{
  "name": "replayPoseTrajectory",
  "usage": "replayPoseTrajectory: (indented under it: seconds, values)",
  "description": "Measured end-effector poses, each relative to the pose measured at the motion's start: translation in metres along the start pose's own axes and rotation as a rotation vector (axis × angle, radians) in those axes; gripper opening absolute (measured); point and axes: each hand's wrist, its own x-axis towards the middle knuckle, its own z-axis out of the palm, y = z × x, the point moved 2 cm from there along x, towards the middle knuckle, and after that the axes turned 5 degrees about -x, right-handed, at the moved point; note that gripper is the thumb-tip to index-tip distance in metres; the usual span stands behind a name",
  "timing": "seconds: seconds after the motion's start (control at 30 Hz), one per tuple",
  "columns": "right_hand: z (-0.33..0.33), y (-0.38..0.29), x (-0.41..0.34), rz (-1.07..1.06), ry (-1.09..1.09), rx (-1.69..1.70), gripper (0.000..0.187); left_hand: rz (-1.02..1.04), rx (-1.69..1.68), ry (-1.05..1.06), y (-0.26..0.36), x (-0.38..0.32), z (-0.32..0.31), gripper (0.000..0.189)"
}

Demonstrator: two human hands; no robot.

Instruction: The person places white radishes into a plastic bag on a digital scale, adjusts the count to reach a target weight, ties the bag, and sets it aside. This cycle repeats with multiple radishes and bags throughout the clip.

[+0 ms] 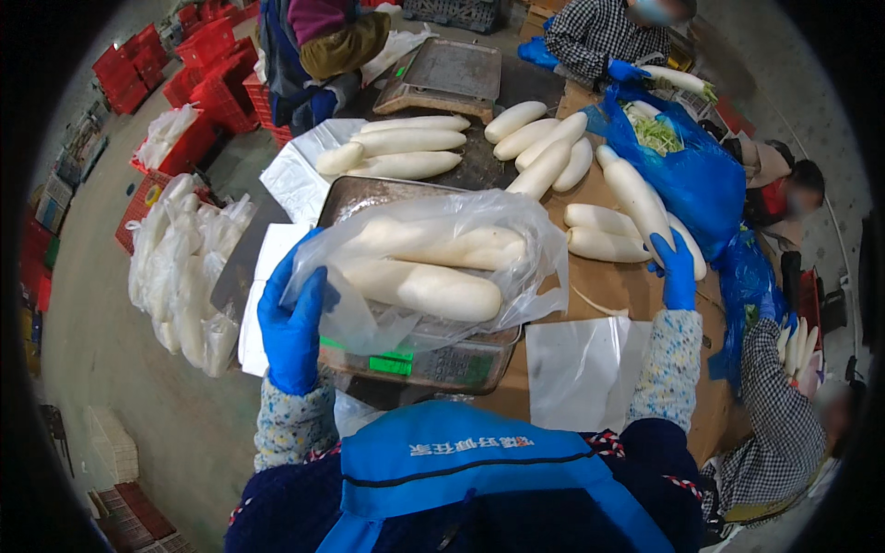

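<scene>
A clear plastic bag holding white daikon radishes (422, 283) lies on a digital weighing scale (442, 359) in front of me. My left hand (294, 318), in a blue glove, grips the bag's left end between thumb and fingers. My right hand (674, 266), also gloved in blue, is closed around the lower end of a long daikon (632, 190) right of the scale. Two shorter daikons (603, 233) lie just left of that hand, and another is partly hidden behind it. More daikons (546, 142) rest beyond the scale, and several (408, 146) lie farther left beside white plastic sheets.
Flat plastic bags (588, 370) lie on the cardboard-covered table. A second scale (453, 72) stands at the far side. Blue plastic sacks (681, 162) line the right edge, with co-workers beyond. Bagged daikons (190, 276) fill a red crate at left; stacked red crates (221, 86) stand behind.
</scene>
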Motion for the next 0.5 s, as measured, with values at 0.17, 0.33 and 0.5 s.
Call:
replayPoseTrajectory:
  seconds: [0.17,0.33,0.5]
  values:
    - [0.024,-0.091,-0.104,-0.341,-0.392,-0.068,0.063,-0.009,-0.029,0.074,-0.002,0.003,-0.005,0.032]
    - [0.129,-0.12,-0.157,-0.626,-0.604,-0.336,0.066,0.092,-0.122,-0.022,0.005,-0.01,-0.014,0.028]
    - [0.194,-0.119,-0.158,-0.816,-0.292,-0.329,0.055,0.05,-0.143,-0.039,0.01,-0.025,-0.021,0.034]
